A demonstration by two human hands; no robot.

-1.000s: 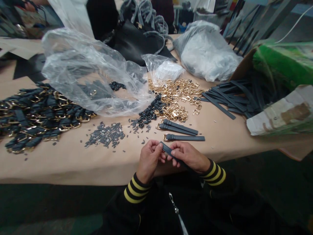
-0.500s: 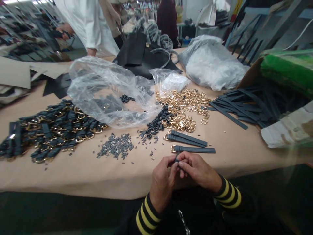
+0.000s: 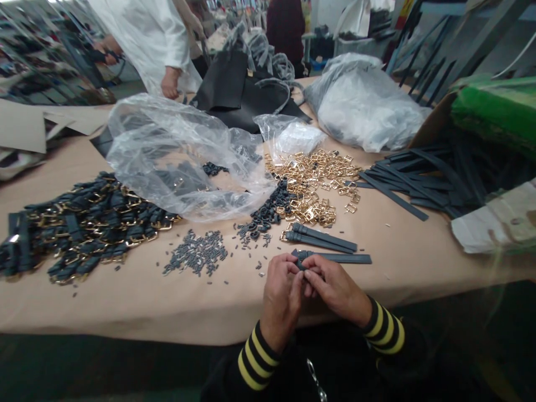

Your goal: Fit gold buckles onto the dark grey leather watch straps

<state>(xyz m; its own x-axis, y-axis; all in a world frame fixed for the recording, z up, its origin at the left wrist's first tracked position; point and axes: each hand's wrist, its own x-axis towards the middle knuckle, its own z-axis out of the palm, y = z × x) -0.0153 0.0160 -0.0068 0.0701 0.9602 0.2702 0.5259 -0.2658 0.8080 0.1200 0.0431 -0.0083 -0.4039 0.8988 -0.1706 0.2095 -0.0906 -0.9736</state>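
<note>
My left hand (image 3: 281, 293) and my right hand (image 3: 338, 285) meet at the table's front edge, fingertips pinched together on a small dark strap piece (image 3: 300, 264). Most of that piece is covered by the fingers, so its full shape is hidden. Just beyond the hands lies a dark strap (image 3: 352, 258), its buckle end partly blocked by my fingers. Several buckled straps (image 3: 320, 237) rest side by side behind it. Dark strap loops (image 3: 268, 215) are heaped farther back, touching a spread of gold buckles (image 3: 314, 209). Small dark pieces (image 3: 196, 252) are scattered to the left.
A large pile of buckled straps (image 3: 104, 218) covers the left side. Clear plastic bags (image 3: 167, 151) lie mid-table. Long dark strips (image 3: 402, 184) spill from a box on the right. Across the table stands a person in a white coat (image 3: 138, 44).
Both hands have shifted slightly, and the dark piece shows more between the fingertips. The person in white has moved an arm to the right, a hand now showing lower by the table.
</note>
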